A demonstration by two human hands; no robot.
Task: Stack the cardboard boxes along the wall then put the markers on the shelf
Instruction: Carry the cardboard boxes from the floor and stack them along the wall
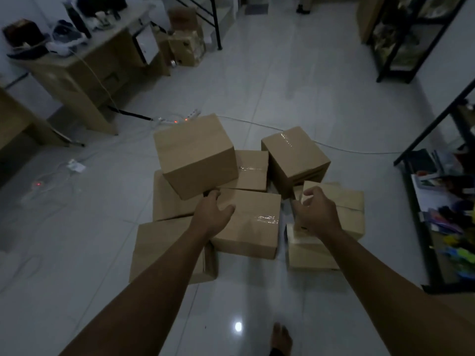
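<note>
Here, in a dim room, a person reaches both bare arms over a cluster of cardboard boxes [246, 196] on the tiled floor [321, 98]. The left hand [213, 211] hovers, grip apart, over a taped box [253, 222]; the right hand [317, 211], fingers loosely curled and clamped on nothing, hovers above a smaller box [344, 201]. Colourful items, too blurred to identify, fill the black shelf [413, 227] at right.

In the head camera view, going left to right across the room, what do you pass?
Wooden desk → big top box → left hand → taped middle box → right hand → black shelf with coloured items.
</note>
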